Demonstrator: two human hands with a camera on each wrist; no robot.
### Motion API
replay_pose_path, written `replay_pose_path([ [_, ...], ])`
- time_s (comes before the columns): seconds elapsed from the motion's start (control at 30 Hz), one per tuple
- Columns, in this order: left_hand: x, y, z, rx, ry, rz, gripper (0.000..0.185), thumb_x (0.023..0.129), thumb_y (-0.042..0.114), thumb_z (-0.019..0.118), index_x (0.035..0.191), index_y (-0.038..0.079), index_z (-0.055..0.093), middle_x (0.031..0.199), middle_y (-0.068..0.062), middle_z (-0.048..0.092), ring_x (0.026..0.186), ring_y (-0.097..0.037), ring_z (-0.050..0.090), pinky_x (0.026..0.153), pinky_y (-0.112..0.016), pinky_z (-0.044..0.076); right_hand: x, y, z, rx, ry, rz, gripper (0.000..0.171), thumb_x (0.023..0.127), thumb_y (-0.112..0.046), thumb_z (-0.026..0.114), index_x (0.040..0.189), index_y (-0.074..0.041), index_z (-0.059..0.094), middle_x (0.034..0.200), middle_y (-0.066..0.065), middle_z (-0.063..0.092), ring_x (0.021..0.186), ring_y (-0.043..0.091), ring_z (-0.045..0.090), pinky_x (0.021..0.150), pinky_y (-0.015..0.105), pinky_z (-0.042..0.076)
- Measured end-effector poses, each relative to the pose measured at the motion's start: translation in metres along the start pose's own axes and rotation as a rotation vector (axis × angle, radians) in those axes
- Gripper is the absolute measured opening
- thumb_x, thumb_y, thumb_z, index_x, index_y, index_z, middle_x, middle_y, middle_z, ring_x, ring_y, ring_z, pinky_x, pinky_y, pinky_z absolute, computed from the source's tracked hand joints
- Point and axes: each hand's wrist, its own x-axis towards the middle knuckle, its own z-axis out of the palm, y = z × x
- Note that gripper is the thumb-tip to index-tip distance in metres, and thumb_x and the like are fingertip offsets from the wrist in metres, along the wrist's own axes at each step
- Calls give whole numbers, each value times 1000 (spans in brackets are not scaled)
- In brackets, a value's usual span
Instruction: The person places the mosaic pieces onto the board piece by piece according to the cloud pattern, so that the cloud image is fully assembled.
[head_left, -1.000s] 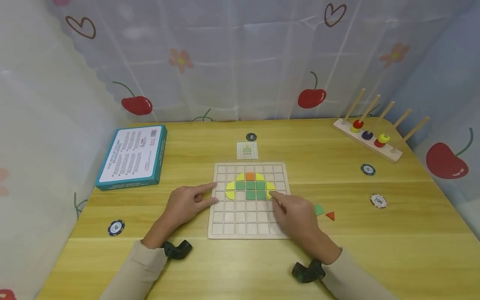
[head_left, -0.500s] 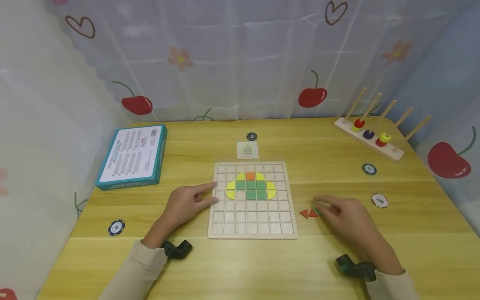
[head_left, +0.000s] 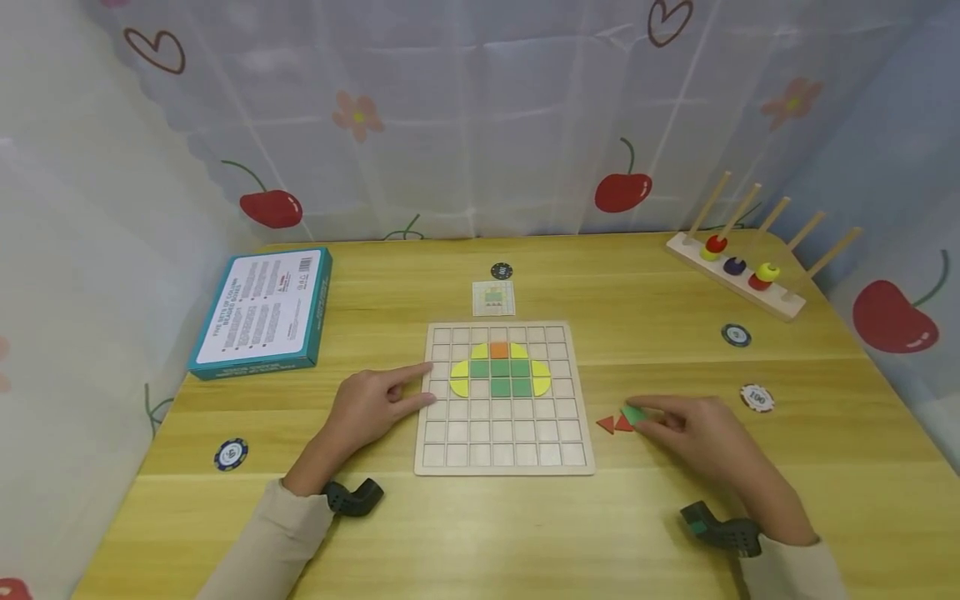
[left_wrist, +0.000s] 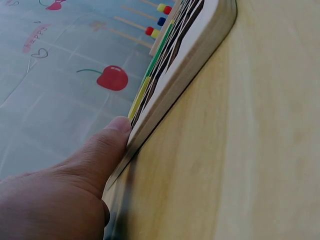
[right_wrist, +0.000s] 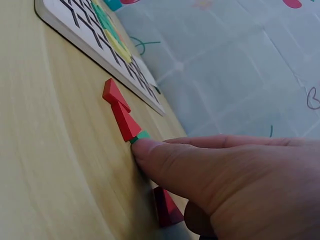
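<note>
A wooden grid board (head_left: 502, 455) lies on the table. Set in its upper half are green squares (head_left: 500, 387), yellow quarter-round tiles (head_left: 541, 386) and one orange square (head_left: 498, 351). My left hand (head_left: 366, 403) touches the board's left edge with index finger and thumb extended. To the right of the board, my right hand (head_left: 701, 429) pinches a green tile (head_left: 633, 414) between thumb and index finger, tilted up at one side. Two red triangle tiles (head_left: 606, 426) lie just left of that tile. The right wrist view shows another red triangle (right_wrist: 166, 207) below the hand.
A small pattern card (head_left: 493, 298) and a black poker chip (head_left: 502, 271) lie behind the board. More chips, including a white one (head_left: 757, 397), are on both sides. A teal box (head_left: 262, 312) sits back left, a bead-and-peg rack (head_left: 738, 275) back right.
My right hand has left the yellow tile at the board's right side, moved right to the loose tiles and taken the green tile in a pinch. The left hand stays at the board's edge.
</note>
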Motion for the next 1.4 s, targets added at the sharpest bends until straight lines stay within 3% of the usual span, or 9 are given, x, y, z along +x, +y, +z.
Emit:
replay_pose_path([
  [0.23,-1,-1,2,-1,-4,-4,51,90,57,72,133,30,71,56,13,38,50,-5,29,52,-27,25,0,-6,4,-36,1,20,28,96,-29,75,121,-16,75,58,-11,45,50,7,39,48,25,34],
  [0.33,-1,0,3,-1,-12,-7,50,91,56,73,133,29,71,56,12,38,51,-5,30,52,-27,26,0,-10,7,-60,64,0,28,96,-34,73,119,-17,73,57,-12,42,48,5,36,47,25,32],
  [0.53,0,1,3,-1,-14,-10,50,91,55,73,134,29,71,55,12,39,50,-6,30,52,-27,26,8,-35,37,-34,286,-223,25,88,-26,83,110,-18,74,57,-19,37,48,-3,29,44,20,28],
  [0.7,2,1,2,-2,-5,4,50,91,56,72,133,30,71,56,12,39,51,-5,31,52,-27,26,21,-67,63,-47,337,-396,29,83,-26,86,108,-15,77,60,-19,34,52,-2,29,47,18,26],
  [0.83,2,0,2,0,11,12,50,90,56,74,132,29,72,56,13,39,50,-5,31,52,-27,26,32,-88,72,-85,285,-409,29,87,-30,83,112,-17,76,58,-17,35,53,1,30,49,20,25],
  [0.97,1,-1,1,-1,18,14,50,89,55,74,132,29,72,56,13,38,51,-5,30,51,-27,25,45,-107,79,-119,205,-396,29,91,-34,80,115,-18,76,59,-16,47,54,2,38,49,21,28],
  [1.1,1,-2,2,-3,13,20,49,90,55,73,132,29,72,56,13,39,51,-4,31,51,-27,27,61,-125,85,-105,152,-360,30,92,-35,78,117,-18,76,57,-17,45,54,3,41,49,22,32],
  [1.33,0,-2,1,-3,14,21,49,90,55,73,132,30,72,56,14,39,51,-4,31,51,-27,27,84,-140,95,-83,136,-328,29,93,-36,77,116,-17,77,70,-13,66,59,0,50,56,23,43],
  [1.4,0,-2,0,3,23,30,49,90,55,74,132,30,72,56,14,38,51,-3,31,51,-26,27,88,-140,97,-90,147,-335,28,94,-36,76,116,-18,78,70,-13,66,57,0,49,55,23,42],
])
